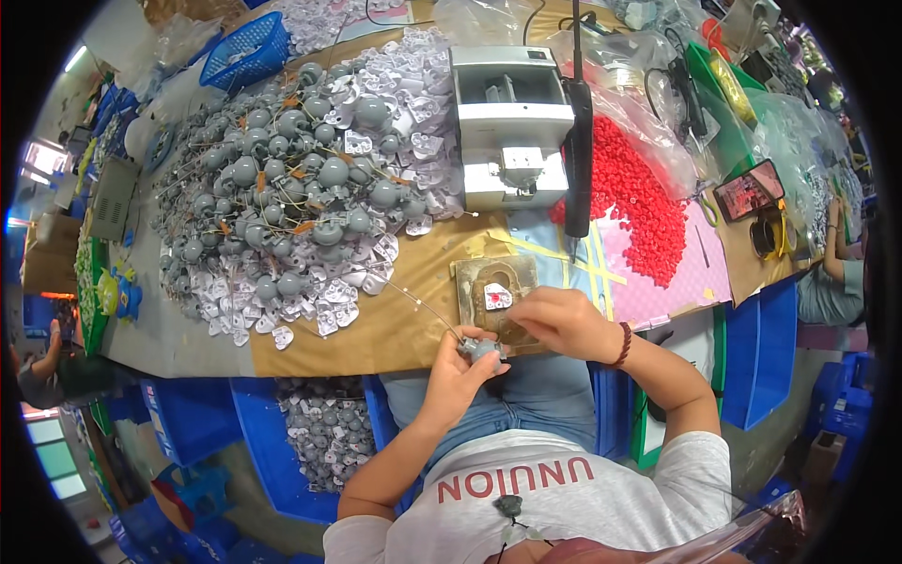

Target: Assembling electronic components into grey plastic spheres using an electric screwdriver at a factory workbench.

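Grey plastic fills most of the view: the left hand point(460, 362) is closed around a small grey round part point(483, 350) with a thin wire point(413, 299) running up and to the left from it, held just above the near edge of the worktop point(395, 329); the right hand point(554, 320) is curled, fingertips pinched together just beside that part, though what they pinch is too small to tell; directly behind both hands lies a tan wooden jig point(493, 282) with a shaped recess, and a small white piece with a red spot point(497, 297) sits in it; to the left spreads a large heap of grey round parts point(282, 179) with wires, mixed among flat white plastic pieces point(319, 301); behind the jig stands a pale grey box-shaped machine point(507, 132), and a black rod-shaped tool point(578, 141) hangs down just to its right; further right a pile of small red pieces point(639, 207) rests on a pink sheet point(676, 273); a phone point(749, 190) with a lit screen lies near the right end; a blue bin point(319, 442) below the worktop holds more grey and white parts; a blue basket point(246, 47) stands at the far left.
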### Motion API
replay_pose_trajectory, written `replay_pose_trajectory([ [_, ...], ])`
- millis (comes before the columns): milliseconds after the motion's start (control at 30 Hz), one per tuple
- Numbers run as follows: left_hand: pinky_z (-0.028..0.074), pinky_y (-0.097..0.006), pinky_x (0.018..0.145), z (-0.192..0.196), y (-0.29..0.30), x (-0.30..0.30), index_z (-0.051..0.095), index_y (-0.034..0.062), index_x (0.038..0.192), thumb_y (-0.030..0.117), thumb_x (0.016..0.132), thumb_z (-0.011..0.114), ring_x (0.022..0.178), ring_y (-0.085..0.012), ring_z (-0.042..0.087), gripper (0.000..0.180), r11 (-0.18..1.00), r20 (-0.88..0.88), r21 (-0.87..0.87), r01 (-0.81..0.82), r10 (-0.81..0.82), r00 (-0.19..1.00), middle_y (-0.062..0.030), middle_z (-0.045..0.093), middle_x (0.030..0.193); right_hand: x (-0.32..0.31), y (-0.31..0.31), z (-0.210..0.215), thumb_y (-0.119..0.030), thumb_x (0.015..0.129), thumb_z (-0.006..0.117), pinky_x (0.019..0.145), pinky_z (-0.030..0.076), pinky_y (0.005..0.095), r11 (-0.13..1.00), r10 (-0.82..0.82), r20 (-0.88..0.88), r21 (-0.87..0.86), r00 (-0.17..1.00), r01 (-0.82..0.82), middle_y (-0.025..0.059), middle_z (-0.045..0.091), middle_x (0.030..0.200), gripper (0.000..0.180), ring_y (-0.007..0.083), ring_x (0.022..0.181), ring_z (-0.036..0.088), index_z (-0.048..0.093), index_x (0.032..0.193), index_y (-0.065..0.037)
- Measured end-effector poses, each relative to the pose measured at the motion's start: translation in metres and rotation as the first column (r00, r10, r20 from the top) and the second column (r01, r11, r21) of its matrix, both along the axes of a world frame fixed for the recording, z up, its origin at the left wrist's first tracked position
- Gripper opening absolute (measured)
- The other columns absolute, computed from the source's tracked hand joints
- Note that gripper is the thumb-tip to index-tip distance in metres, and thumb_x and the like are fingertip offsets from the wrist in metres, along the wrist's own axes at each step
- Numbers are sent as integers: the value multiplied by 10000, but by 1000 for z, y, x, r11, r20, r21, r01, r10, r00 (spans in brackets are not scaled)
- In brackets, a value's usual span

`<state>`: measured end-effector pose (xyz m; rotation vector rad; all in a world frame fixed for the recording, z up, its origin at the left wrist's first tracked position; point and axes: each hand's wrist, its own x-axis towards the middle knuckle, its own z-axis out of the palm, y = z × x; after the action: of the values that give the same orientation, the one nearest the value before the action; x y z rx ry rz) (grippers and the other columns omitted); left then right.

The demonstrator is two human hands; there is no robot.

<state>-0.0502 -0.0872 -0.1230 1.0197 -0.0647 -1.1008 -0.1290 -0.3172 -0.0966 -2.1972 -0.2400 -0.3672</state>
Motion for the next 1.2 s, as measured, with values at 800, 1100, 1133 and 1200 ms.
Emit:
replay_pose_trajectory([
  [800,472,-444,935,20,-17,46,681,45,979,118,841,700,1040,-352,546,157,949,968,218,228,-239,70,-95,632,1045,27,8,14,-161,831,648,602,558,345,746,56,-112,-656,992,-116,86,569,900,366,239,858,635,633,1146,26],
  [1100,507,-413,856,18,-37,40,659,55,1206,107,754,754,1135,-316,585,464,935,872,274,-224,-340,-353,-126,640,1185,12,10,5,-125,829,647,760,550,400,763,26,-85,-642,996,-75,116,575,981,380,280,896,625,655,1176,31],
  [1133,508,-406,867,13,-38,35,636,34,1282,96,764,711,1180,-313,584,527,922,848,318,-221,-381,-369,-152,637,1245,10,7,3,-117,823,658,791,544,409,786,28,-64,-615,998,-62,122,584,997,374,290,911,625,665,1171,21],
  [1200,507,-407,878,7,-40,30,638,25,1272,96,783,678,1172,-315,589,496,906,819,334,-260,-415,-395,-150,636,1249,6,-7,-3,-77,818,681,851,534,417,888,-6,-34,-460,999,-10,135,608,1047,373,313,959,630,677,1182,2],
])
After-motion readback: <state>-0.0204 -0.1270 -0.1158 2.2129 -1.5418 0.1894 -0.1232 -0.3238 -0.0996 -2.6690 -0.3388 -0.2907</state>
